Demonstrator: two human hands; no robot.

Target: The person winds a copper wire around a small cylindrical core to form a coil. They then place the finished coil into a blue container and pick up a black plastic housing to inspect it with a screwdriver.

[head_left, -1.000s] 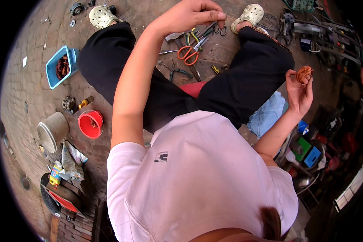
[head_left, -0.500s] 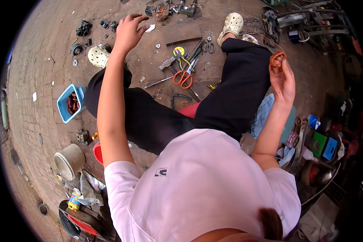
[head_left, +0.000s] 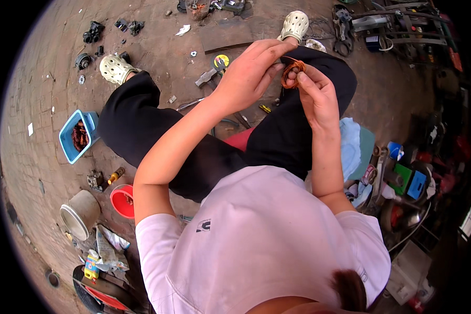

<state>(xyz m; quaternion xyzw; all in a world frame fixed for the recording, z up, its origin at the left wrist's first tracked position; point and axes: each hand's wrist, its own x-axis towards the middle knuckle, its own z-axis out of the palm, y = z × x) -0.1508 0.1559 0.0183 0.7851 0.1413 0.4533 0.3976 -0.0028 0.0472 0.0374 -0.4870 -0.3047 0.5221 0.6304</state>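
My right hand (head_left: 318, 97) pinches a small coil of thin copper-coloured wire (head_left: 287, 82) over my right knee. Close to the coil's left side is my left hand (head_left: 251, 76), its back up and its fingers stretched out. A gap shows between its thumb and fingers; whether it touches a strand of wire is hard to make out. Below, on the ground between my legs, lie a hammer (head_left: 206, 77), a round yellow disc (head_left: 221, 61) and other hand tools, partly covered by my left hand and forearm.
At left stand a blue basin (head_left: 63, 137) of dark reddish-brown pieces, a red bucket (head_left: 115, 208) and a grey bucket (head_left: 89, 205). Dark metal parts (head_left: 93, 32) are scattered farther off. A light blue cloth (head_left: 349, 144) and more tools crowd my right side.
My left hand has swung from the far left to beside the coil. My right hand has brought the coil inward, left and slightly down.
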